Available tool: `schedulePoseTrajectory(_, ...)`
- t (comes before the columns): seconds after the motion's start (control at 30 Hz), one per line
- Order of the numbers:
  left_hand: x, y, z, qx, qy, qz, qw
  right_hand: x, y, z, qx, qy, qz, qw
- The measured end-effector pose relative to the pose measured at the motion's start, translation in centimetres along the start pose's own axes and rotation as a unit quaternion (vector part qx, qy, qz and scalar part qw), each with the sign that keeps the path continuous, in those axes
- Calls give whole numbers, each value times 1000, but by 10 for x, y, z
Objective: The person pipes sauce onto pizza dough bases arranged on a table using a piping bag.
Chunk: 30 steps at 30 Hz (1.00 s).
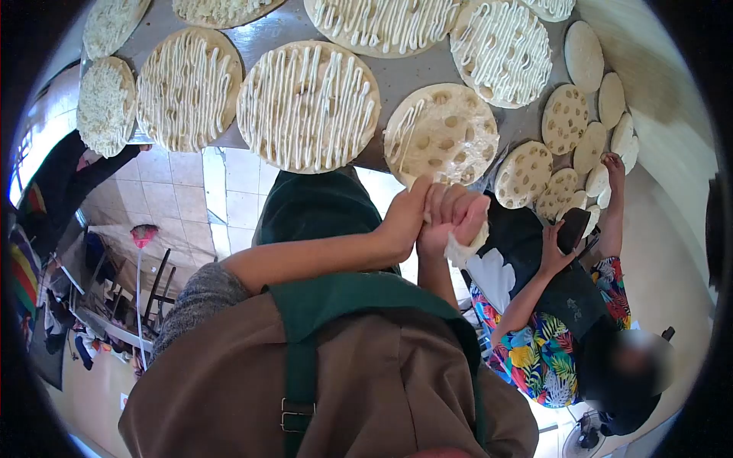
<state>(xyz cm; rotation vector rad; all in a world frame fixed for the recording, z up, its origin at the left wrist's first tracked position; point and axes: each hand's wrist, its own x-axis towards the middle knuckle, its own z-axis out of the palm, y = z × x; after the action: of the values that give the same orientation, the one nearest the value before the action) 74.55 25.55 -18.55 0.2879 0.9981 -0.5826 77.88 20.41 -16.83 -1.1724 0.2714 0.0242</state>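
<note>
My right hand (pixel 452 217) is closed around a whitish piping bag (pixel 467 246), its loose end bunched below the fist. Against it, my left hand (pixel 406 215) is closed with the fingers at the front of the bag; the tip is hidden. Just beyond both hands lies a round flat dough (pixel 450 145), dimpled and glossy, with a few white cream lines on its left side. To its left sits another dough round (pixel 309 107) covered in white cream stripes, and a similar striped round (pixel 500 53) lies above right.
More striped rounds (pixel 189 90) and rounds with white shreds (pixel 105 107) cover the metal table (pixel 267 30). Smaller plain dimpled rounds (pixel 524 174) crowd the right end. A co-worker (pixel 550 305) there holds a dark object (pixel 573 230). Another person's dark sleeve (pixel 92 179) reaches in at left.
</note>
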Motion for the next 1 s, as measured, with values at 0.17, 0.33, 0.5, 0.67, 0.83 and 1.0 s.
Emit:
schedulePoseTrajectory(0.17, 32, 33, 30, -19, -65, 49, 997, 48, 2, 19, -17, -7, -52, 999)
schedulePoseTrajectory(0.33, 49, 67, 59, -9, -88, 36, 995, 91, -2, 36, -23, -18, -82, 996)
schedulePoseTrajectory(0.5, 17, -8, -5, 157, -32, 68, 985, 10, -1, -2, -7, 3, -17, 1000)
schedulePoseTrajectory(0.67, 23, -3, 5, 113, -65, 67, 989, 16, 0, -2, -6, 9, -32, 999)
schedulePoseTrajectory(0.83, 65, 54, 60, 20, -127, 81, 988, 89, -7, 29, -27, -13, -111, 993)
schedulePoseTrajectory(1.0, 55, 8, 24, 166, -88, 137, 973, 45, -8, 4, -28, 35, -39, 998)
